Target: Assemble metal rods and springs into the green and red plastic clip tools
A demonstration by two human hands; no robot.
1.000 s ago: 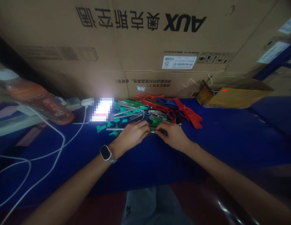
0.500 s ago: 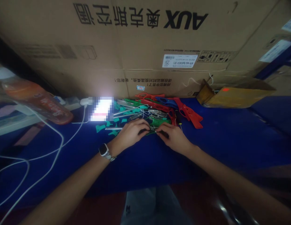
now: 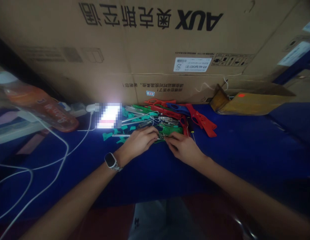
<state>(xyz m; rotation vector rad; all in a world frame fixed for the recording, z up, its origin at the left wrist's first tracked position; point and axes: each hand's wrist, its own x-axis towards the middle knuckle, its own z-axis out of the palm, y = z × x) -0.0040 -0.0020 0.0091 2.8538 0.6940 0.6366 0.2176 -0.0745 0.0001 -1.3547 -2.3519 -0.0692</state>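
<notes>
My left hand (image 3: 140, 140) and my right hand (image 3: 187, 147) face each other over a green plastic shell (image 3: 172, 129) on the blue table. The fingers of both are pinched together around a thin white wire (image 3: 161, 136), which shows in the small gap between the fingertips. Their tips partly cover the shell's near end. Just beyond them lie clear parts with thin wires (image 3: 168, 120). A metal tube (image 3: 120, 135) and small teal plastic pieces (image 3: 107, 136) lie left of my left hand. A dark-handled screwdriver (image 3: 190, 124) rests beyond my right hand.
Red gun-shaped plastic pieces (image 3: 204, 124) and a blue one (image 3: 179, 109) lie at the back. A lit phone screen (image 3: 108, 116), white cables (image 3: 66, 146) and a drink bottle (image 3: 42, 106) are leftward. An open yellowish box (image 3: 255, 104) sits right, before a large carton (image 3: 145, 46).
My fingertips have shifted slightly around the white wire, the right ones a little lower and to the left. Everything else on the table lies as before.
</notes>
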